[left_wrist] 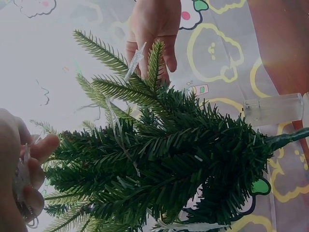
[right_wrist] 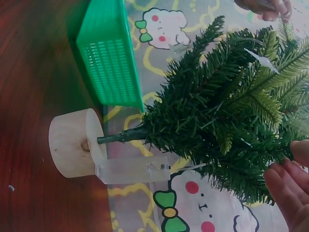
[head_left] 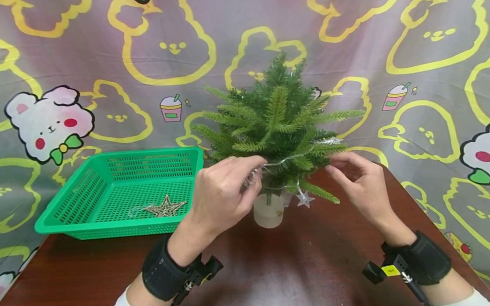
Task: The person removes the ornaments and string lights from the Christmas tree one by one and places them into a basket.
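A small artificial Christmas tree (head_left: 277, 114) stands on a round pale wooden base (right_wrist: 72, 145). A clear string of lights (head_left: 290, 158) runs across its front branches, and a star-shaped light (head_left: 304, 198) hangs low on it. My left hand (head_left: 231, 189), at the tree's left front, grips a bunched part of the light string (left_wrist: 21, 181). On the other side my right hand (head_left: 360, 181) reaches to the right branches with bent, loosely spread fingers; whether they touch a needle tip is hard to tell. A clear battery case (right_wrist: 135, 170) sits beside the base.
To the left of the tree is a green plastic basket (head_left: 123, 230) containing a glittery star ornament (head_left: 166, 207). The brown table (head_left: 258, 281) reaches back to a patterned cloth (head_left: 231, 20) hanging behind everything.
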Motion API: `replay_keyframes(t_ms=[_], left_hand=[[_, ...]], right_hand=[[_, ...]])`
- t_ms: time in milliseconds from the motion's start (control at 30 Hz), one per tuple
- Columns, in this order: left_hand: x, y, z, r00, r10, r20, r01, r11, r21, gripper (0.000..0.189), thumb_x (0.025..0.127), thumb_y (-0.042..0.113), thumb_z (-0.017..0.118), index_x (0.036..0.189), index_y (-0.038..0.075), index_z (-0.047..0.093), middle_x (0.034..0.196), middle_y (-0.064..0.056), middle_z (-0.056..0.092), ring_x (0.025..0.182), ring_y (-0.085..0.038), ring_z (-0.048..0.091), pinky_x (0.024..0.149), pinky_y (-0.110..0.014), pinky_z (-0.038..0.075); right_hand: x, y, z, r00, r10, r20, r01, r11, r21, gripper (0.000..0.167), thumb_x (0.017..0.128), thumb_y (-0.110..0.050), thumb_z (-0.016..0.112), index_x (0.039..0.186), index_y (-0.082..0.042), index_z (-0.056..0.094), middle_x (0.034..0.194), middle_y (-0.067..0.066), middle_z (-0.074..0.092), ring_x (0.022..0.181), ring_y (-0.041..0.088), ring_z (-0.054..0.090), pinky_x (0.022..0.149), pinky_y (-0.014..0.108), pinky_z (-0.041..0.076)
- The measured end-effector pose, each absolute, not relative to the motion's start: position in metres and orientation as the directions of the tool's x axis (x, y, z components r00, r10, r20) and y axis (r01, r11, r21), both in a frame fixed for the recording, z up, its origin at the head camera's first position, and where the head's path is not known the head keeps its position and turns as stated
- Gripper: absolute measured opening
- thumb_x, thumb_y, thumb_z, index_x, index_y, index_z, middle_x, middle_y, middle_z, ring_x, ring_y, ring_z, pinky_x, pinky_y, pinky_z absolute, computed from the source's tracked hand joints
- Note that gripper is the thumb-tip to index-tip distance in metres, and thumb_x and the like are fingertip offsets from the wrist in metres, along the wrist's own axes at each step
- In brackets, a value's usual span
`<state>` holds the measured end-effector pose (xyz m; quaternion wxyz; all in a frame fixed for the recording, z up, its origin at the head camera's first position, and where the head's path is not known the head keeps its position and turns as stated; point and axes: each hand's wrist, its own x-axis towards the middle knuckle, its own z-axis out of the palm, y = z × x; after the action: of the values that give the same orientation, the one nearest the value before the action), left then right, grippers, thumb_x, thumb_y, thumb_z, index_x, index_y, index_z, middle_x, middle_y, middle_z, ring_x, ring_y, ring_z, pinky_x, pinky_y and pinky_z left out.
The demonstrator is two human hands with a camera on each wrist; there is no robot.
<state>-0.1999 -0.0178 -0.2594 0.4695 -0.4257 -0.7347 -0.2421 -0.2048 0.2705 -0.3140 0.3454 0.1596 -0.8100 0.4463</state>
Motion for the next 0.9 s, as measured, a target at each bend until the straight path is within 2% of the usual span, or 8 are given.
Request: replay_keyframes(t_ms=[133, 300, 400, 533, 600, 767, 900], left_hand=[[-0.199, -0.019, -0.259, -0.22, 0.382, 0.898, 0.846, 0.533, -0.02, 0.029, 0.092, 0.008, 0.048, 0.108, 0.005, 0.072, 0.079, -0.004, 0.073, 0.06, -0.013, 0.063, 0.045, -0.023, 0.036], [-0.198, -0.019, -0.259, -0.25, 0.342, 0.906, 0.83, 0.557, 0.019, 0.032, 0.089, 0.012, 0.045, 0.104, 0.007, 0.073, 0.078, -0.004, 0.071, 0.054, -0.012, 0.054, 0.044, -0.023, 0.03], [-0.198, -0.019, -0.259, -0.265, 0.311, 0.913, 0.817, 0.575, 0.041, 0.033, 0.091, 0.025, 0.045, 0.096, 0.01, 0.075, 0.069, 0.0, 0.065, 0.051, -0.011, 0.048, 0.043, -0.024, 0.028], [-0.198, -0.02, -0.259, -0.257, 0.265, 0.929, 0.79, 0.612, 0.044, 0.055, 0.099, 0.054, 0.041, 0.084, 0.013, 0.075, 0.06, 0.003, 0.053, 0.049, -0.011, 0.044, 0.044, -0.025, 0.028], [-0.198, -0.02, -0.258, -0.243, 0.246, 0.938, 0.78, 0.625, 0.038, 0.061, 0.099, 0.06, 0.041, 0.078, 0.014, 0.074, 0.057, 0.004, 0.047, 0.048, -0.011, 0.042, 0.044, -0.026, 0.027], [-0.197, -0.023, -0.256, -0.222, 0.224, 0.949, 0.775, 0.631, 0.032, 0.047, 0.101, 0.045, 0.051, 0.071, 0.015, 0.07, 0.056, 0.005, 0.048, 0.049, -0.011, 0.043, 0.044, -0.024, 0.028], [-0.196, -0.025, -0.255, -0.228, 0.235, 0.945, 0.785, 0.619, 0.035, 0.044, 0.103, 0.04, 0.05, 0.073, 0.014, 0.068, 0.058, 0.004, 0.056, 0.05, -0.01, 0.047, 0.043, -0.023, 0.029]], right_hand=[[-0.203, 0.269, -0.316, -0.69, 0.028, 0.723, -0.59, 0.557, -0.584, 0.018, 0.086, 0.001, 0.072, 0.104, -0.003, 0.072, 0.096, -0.03, 0.065, 0.082, -0.012, 0.066, 0.064, 0.008, 0.05], [-0.202, 0.267, -0.316, -0.685, 0.019, 0.729, -0.601, 0.551, -0.579, 0.017, 0.086, 0.002, 0.072, 0.103, -0.001, 0.072, 0.094, -0.033, 0.065, 0.081, -0.013, 0.066, 0.063, 0.008, 0.05], [-0.199, 0.265, -0.316, -0.684, 0.01, 0.73, -0.607, 0.547, -0.576, 0.016, 0.086, 0.003, 0.072, 0.101, -0.001, 0.072, 0.09, -0.033, 0.065, 0.077, -0.012, 0.066, 0.061, 0.009, 0.05], [-0.194, 0.26, -0.314, -0.68, -0.009, 0.733, -0.619, 0.542, -0.568, 0.015, 0.085, 0.004, 0.073, 0.098, -0.003, 0.073, 0.086, -0.029, 0.066, 0.071, -0.008, 0.066, 0.058, 0.011, 0.049], [-0.192, 0.257, -0.313, -0.675, -0.017, 0.737, -0.627, 0.54, -0.562, 0.015, 0.084, 0.004, 0.073, 0.096, -0.004, 0.073, 0.084, -0.023, 0.068, 0.069, -0.006, 0.067, 0.057, 0.012, 0.049], [-0.186, 0.251, -0.314, -0.639, -0.034, 0.768, -0.66, 0.536, -0.526, 0.019, 0.081, 0.007, 0.075, 0.094, -0.006, 0.075, 0.081, -0.003, 0.072, 0.066, -0.005, 0.066, 0.058, 0.011, 0.049], [-0.182, 0.247, -0.316, -0.617, -0.037, 0.786, -0.676, 0.536, -0.506, 0.02, 0.079, 0.009, 0.075, 0.092, -0.006, 0.075, 0.078, 0.003, 0.073, 0.068, -0.008, 0.065, 0.06, 0.009, 0.05]])
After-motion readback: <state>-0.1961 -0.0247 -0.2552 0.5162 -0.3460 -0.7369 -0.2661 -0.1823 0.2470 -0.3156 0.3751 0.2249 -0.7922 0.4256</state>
